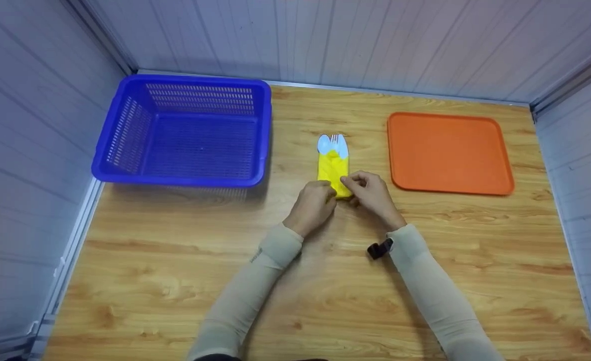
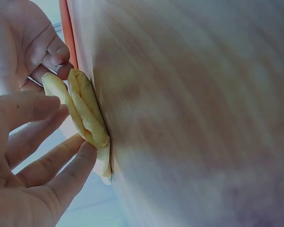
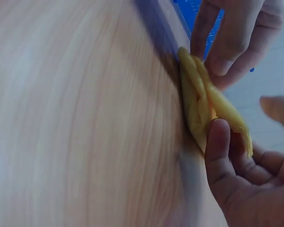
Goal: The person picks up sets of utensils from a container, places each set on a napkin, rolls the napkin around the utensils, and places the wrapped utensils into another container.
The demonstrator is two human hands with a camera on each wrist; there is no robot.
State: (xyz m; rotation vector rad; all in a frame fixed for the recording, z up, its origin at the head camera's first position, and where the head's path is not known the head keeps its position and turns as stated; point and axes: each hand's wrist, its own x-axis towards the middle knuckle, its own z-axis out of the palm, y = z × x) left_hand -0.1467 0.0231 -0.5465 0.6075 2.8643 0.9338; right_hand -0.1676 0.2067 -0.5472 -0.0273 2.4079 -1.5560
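Observation:
A folded yellow napkin [image 1: 331, 169] lies on the table in front of me, with its near edge toward my body. A light-coloured spoon [image 1: 324, 144], fork [image 1: 334, 141] and knife [image 1: 343, 146] stick out of its far end. My left hand [image 1: 313, 205] pinches the napkin's near left corner, the middle and other fingertips right at its edge. At the near right corner, my right hand [image 1: 370, 194] grips the cloth between thumb and fingers. From the near end, the wrist views show the napkin [image 3: 197, 101] in folded layers, one lifted off the other.
A blue slotted basket [image 1: 182, 180] stands at the back left. To the right lies an orange tray [image 1: 450, 153]. White panel walls [image 1: 315, 40] border the wooden table [image 1: 145, 271] at the back and both sides. A black wrist device [image 1: 379, 248] hangs at the right cuff.

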